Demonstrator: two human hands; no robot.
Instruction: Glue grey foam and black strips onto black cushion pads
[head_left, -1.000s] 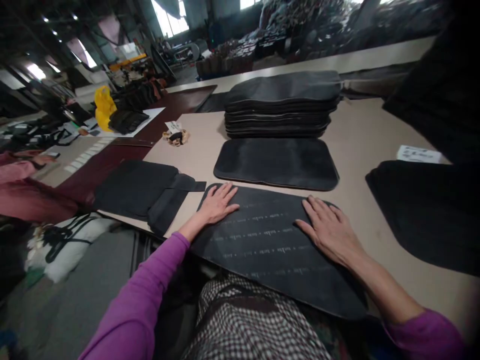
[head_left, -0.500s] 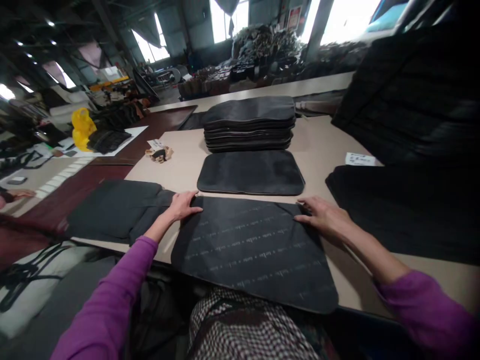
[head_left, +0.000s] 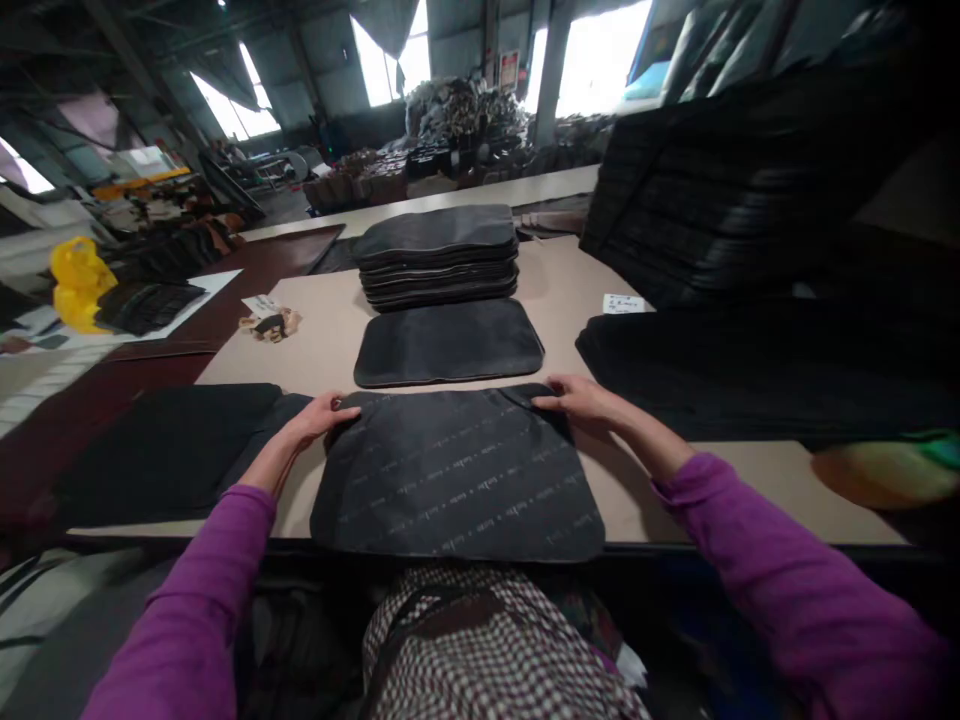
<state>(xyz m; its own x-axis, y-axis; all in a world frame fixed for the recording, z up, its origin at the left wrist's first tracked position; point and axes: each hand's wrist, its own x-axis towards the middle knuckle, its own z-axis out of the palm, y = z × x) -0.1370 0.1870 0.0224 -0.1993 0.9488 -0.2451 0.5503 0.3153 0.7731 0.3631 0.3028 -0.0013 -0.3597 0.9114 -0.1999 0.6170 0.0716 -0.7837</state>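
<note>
- Landmark = plain blk panel [head_left: 450,342], flat on beige board [head_left: 322,350], mid-table.
- Printed blk panel [head_left: 457,480]: flat, just on wearer's side of plain blk panel, narrow gap btwn. Rounded corners, slanting rows of pale lettering; near edge at table edge, by checked apron [head_left: 487,650].
- L hand [head_left: 326,415]: grasping printed panel's far-L corner, nr plain panel's near-L corner. Thumb on top, fingers at edge; undersides hidden.
- R hand [head_left: 574,398]: same hold on far-R corner, nr plain panel's near-R corner. Thumb on top, fingers round edge.
- Tall stack [head_left: 439,255] of blk panels: directly behind plain panel.
- Dk cloth pcs [head_left: 165,445]: L of plain panel, twd wearer.
- Strip bundle [head_left: 274,325] w/ paper tag: L of plain panel, apart.
- Blk pile [head_left: 750,370]: R of plain panel; white label [head_left: 622,304] w/ writing at its far edge, text illegible.
- Yellow bag [head_left: 82,285]: far L of plain panel.
</note>
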